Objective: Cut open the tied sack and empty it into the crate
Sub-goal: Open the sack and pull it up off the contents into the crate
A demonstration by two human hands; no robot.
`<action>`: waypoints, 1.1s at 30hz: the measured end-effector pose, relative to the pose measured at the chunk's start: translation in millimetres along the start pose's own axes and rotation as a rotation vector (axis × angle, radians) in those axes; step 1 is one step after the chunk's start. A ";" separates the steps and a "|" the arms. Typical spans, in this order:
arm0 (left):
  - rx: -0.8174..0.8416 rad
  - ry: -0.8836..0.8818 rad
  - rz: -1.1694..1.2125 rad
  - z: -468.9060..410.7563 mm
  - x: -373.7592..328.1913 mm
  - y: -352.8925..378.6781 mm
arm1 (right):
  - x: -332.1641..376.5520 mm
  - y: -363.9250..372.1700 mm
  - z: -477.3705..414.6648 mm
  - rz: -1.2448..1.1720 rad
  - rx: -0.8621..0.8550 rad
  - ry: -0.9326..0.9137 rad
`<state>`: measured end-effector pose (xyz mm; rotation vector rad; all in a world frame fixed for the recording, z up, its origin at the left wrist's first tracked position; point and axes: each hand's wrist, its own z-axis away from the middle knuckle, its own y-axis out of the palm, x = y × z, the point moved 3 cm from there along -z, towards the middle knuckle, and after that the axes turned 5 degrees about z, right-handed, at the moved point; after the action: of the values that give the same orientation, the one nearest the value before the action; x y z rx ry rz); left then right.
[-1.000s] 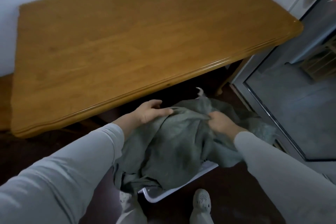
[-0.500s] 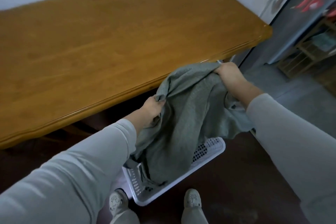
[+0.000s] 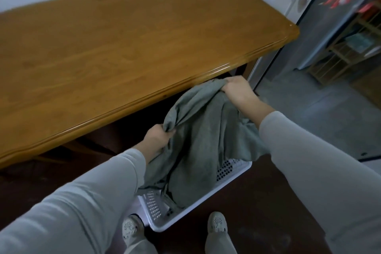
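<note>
A grey-green cloth sack (image 3: 202, 142) hangs over a white perforated plastic crate (image 3: 231, 179) on the dark floor in front of my feet. My left hand (image 3: 158, 138) grips a bunched corner of the sack at its left side. My right hand (image 3: 237, 90) holds the other top corner higher up, close to the table edge. The sack's lower end droops into the crate and hides most of its inside. I see no tie and no cutting tool.
A large wooden table (image 3: 123, 43) fills the upper left, its front edge just beyond the sack. A glass door frame (image 3: 268, 68) and grey floor lie to the right, with a wooden rack (image 3: 340, 55) behind. My shoes (image 3: 216, 222) stand beside the crate.
Both hands have lifted the sack up out of the crate and spread its top corners apart. The right hand rose toward the table edge, and the crate's rim came into sight.
</note>
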<state>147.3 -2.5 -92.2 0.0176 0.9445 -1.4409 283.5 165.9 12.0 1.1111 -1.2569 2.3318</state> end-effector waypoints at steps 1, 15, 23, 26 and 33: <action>-0.003 -0.011 0.151 -2.7 -2.9 -5.0 | 8.1 -3.0 2.0 -0.077 -0.044 -0.015; 0.162 -0.107 0.761 -7.6 21.4 -24.5 | 49.9 28.2 0.8 -0.178 -0.021 -0.106; 0.093 0.220 0.181 -5.3 11.8 -24.9 | -9.0 66.6 14.4 0.093 0.197 0.138; 0.156 0.452 -0.078 2.8 -16.1 -5.2 | -13.9 87.8 23.6 -0.043 0.312 0.159; 0.084 0.260 0.019 -3.0 -26.1 5.5 | -62.1 58.1 29.3 -0.289 0.259 0.065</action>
<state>154.2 21.6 -82.7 0.2811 1.0911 -1.4830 308.0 115.5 -58.4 1.1925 -0.7287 2.3273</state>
